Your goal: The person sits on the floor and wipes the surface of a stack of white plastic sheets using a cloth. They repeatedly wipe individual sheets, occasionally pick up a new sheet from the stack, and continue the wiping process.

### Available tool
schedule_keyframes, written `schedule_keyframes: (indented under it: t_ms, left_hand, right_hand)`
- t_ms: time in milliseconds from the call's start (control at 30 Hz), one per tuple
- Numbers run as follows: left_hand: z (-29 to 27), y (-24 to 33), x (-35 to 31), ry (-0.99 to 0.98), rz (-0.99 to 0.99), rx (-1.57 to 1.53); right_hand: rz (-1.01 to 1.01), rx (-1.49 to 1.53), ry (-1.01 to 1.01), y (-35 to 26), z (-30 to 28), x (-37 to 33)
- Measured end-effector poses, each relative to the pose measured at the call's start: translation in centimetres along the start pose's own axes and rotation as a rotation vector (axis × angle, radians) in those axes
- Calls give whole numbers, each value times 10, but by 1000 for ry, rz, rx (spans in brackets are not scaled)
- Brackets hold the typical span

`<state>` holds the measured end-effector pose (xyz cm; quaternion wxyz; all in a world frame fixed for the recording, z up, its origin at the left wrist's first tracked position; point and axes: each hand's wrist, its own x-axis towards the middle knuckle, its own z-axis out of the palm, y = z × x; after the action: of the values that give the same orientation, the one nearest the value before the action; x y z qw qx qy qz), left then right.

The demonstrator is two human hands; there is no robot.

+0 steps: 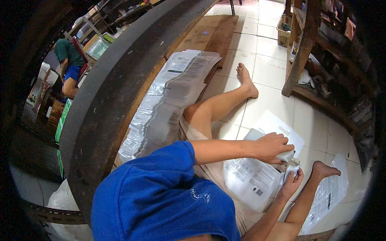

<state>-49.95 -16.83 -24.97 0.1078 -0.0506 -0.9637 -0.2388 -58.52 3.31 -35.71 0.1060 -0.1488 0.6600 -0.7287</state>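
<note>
My left hand (273, 148) is closed around a pale, bottle-like thing (286, 156), most of it hidden by the fingers. Close below, my right hand (292, 184) pinches a folded white cloth (290, 173) against its narrow yellowish end (295, 162). Both hands are above a printed plastic bag (252, 182), which lies between my legs. Past my left wrist lies a white bag with a cut-out handle (284, 130), and a grey flat piece (253, 134) shows beside that wrist.
Many printed clear bags (169, 94) lie overlapped on a wooden board at left, beside a long dark beam (104, 84). Another clear bag (327, 197) is near my right foot. A wooden shelf (303, 48) and a basket (284, 32) stand right. Another person (70, 60) sits far left.
</note>
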Motion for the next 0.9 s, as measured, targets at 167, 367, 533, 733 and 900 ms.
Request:
schedule_keyframes:
  t_ms: [167,367,533,733,900]
  left_hand:
    - [-11,1,24,-81,64,132]
    - [-14,10,51,-67,214,316]
    - [-10,16,66,-147,296,449]
    - [1,23,89,-235,367,548]
    - [-7,25,88,-242,346,464]
  right_hand:
    - [155,-11,-52,-5,1,-3]
    - [182,115,112,-3,-5,2]
    - [195,26,85,7,-6,0]
    - [273,211,94,7,-2,-3]
    - [277,213,129,2,-7,2]
